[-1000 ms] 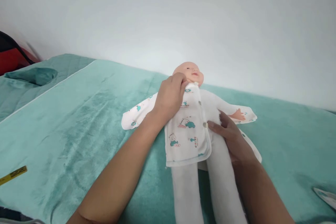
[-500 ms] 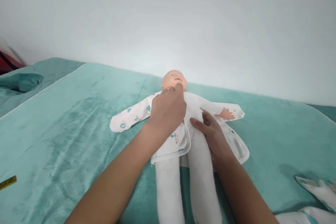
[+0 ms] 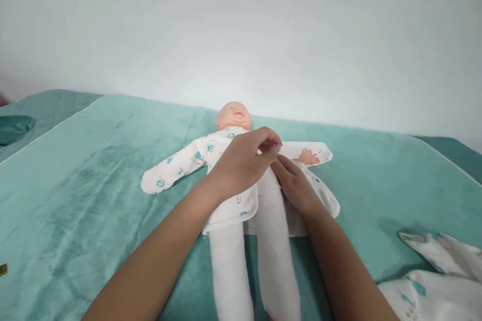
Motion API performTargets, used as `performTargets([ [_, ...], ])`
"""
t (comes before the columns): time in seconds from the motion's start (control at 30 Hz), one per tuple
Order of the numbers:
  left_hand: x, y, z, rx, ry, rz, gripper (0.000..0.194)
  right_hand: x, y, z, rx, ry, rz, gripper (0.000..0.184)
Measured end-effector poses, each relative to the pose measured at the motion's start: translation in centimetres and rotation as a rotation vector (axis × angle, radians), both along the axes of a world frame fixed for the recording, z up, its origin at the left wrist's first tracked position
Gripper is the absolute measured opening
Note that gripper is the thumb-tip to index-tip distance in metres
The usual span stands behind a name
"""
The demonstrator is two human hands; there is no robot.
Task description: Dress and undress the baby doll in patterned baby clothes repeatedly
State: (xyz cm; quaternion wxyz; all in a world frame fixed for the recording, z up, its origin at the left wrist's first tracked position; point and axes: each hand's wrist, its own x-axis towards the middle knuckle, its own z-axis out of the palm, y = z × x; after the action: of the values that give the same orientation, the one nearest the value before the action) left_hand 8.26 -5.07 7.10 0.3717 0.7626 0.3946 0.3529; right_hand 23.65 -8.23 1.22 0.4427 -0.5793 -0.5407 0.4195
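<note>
A baby doll (image 3: 234,116) lies on its back, head toward the wall, its legs in white fabric. It wears a white baby jacket (image 3: 173,164) with teal prints. One front panel covers the chest; the other side lies spread out beside the body. My left hand (image 3: 244,160) is above the doll's chest, thumb and fingers curled into a pinch; whatever lies between them is hidden. Close below it, my right hand (image 3: 295,185) rests against the doll's side by the spread panel, fingers stretched, tips partly hidden. The doll's hand (image 3: 309,157) shows at the sleeve on the right.
A teal plush cover (image 3: 94,185) lies under everything, up to a white wall (image 3: 241,35). Printed white cloth (image 3: 433,286) lies bunched at the lower right. A yellow piece (image 3: 3,270), perhaps measuring tape, shows at the left edge.
My left hand has moved from the doll's neck toward the right, uncovering the jacket's upper front. My right hand stays at the doll's side, its fingers now straighter. The view has shifted right.
</note>
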Motion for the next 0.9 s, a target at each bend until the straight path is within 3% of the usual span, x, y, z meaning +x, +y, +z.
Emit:
performTargets([
  [0.07, 0.6, -0.1, -0.6, 0.090, 0.088, 0.027, 0.017, 1.6, 0.2, -0.1, -0.024, -0.026, -0.077, 0.042],
  [0.17, 1.6, 0.2, -1.1, 0.220, 0.257, -0.014, 0.019, 4.6, 0.5, -0.5, 0.010, -0.099, -0.317, 0.037],
  [0.27, 3.4, 1.3, -1.2, 0.311, 0.406, -0.119, 0.019, 7.5, 0.8, -1.0, 0.078, -0.428, -0.508, 0.023],
  [0.37, 6.5, 3.1, -1.6, 0.394, 0.705, -0.163, 0.020, 9.3, 1.1, -1.5, -0.025, -0.734, -0.477, 0.014],
  [0.43, 8.6, 4.4, -2.3, 0.440, 0.905, -0.182, 0.026, 9.6, 1.1, -1.6, -0.102, -0.801, -0.424, 0.011],
  [0.6, 11.1, 6.5, -3.4, 0.393, 1.071, -0.224, 0.031, 9.0, 1.2, -1.3, -0.181, -0.764, -0.313, 0.036],
  [0.7, 10.0, 6.9, -2.4, 0.455, 1.041, -0.204, 0.035, 8.8, 1.2, -1.3, -0.176, -0.765, -0.176, 0.038],
  [0.77, 8.6, 6.8, -1.2, 0.517, 0.995, -0.172, 0.035, 8.9, 1.2, -1.3, -0.148, -0.689, -0.181, 0.035],
  [0.9, 5.8, 6.1, 1.4, 0.622, 0.971, -0.188, 0.032, 9.6, 1.1, -0.6, -0.072, -0.060, -0.397, 0.022],
])
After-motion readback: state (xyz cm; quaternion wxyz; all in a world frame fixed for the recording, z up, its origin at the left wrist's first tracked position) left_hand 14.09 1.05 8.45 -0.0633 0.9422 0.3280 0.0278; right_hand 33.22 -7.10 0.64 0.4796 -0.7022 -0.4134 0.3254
